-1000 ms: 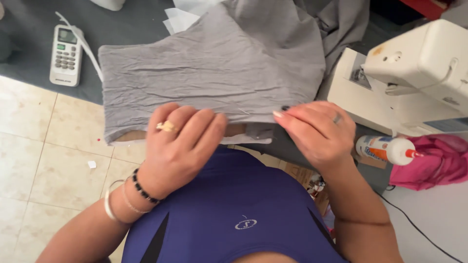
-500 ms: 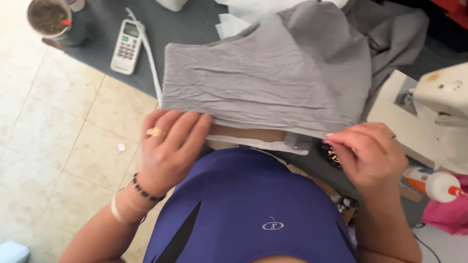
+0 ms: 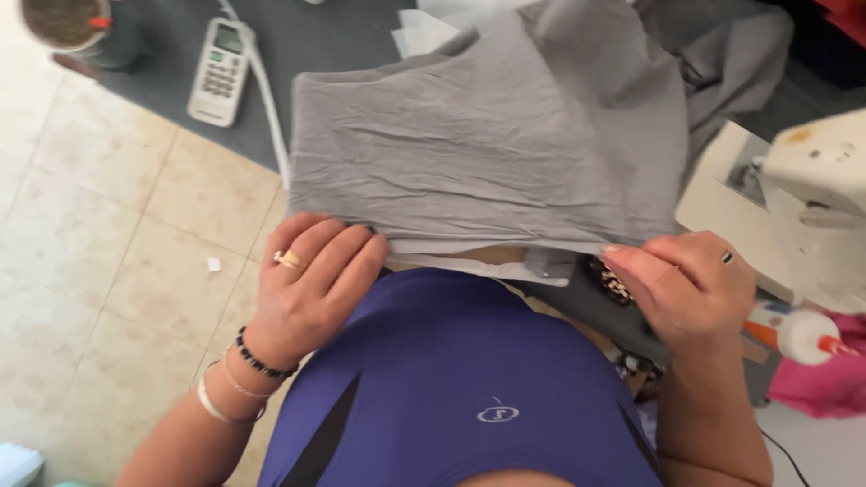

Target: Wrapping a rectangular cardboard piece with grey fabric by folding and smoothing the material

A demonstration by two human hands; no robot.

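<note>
Since half a second ago, little has shifted: both hands stay on the near hem of the grey fabric [image 3: 487,153], and the view sits about the same, the remote a touch further right in frame. Left hand [image 3: 311,289], ring on one finger, beaded bracelet and pale bands at the wrist, lies with fingers curled over the fabric's near-left corner; grip looks closed lightly on the hem, fingertips on top of the cloth, thumb hidden beneath. Right hand [image 3: 690,284] pinches the near-right corner, fingers drawn together on the edge, dark-painted nail showing; grip closed on the fabric. Grey fabric is creased, spread flat across the dark bench [image 3: 334,45], its near edge overhanging toward the person's purple top [image 3: 451,379]. More grey cloth is bunched at the far right of the bench. Under the hem, a strip of white material [image 3: 469,268] shows between the hands. White remote control [image 3: 219,72] lies on the bench at far left, well apart from the hands, a white cord [image 3: 269,108] running beside it. Cup with a dark rim [image 3: 68,27] at the top-left corner. White sewing machine [image 3: 812,198] stands to the right, near the right hand. White glue bottle with red tip [image 3: 803,335] just beyond the right wrist, pink cloth [image 3: 825,379] beside it. Tiled floor [image 3: 108,252] at left.
</note>
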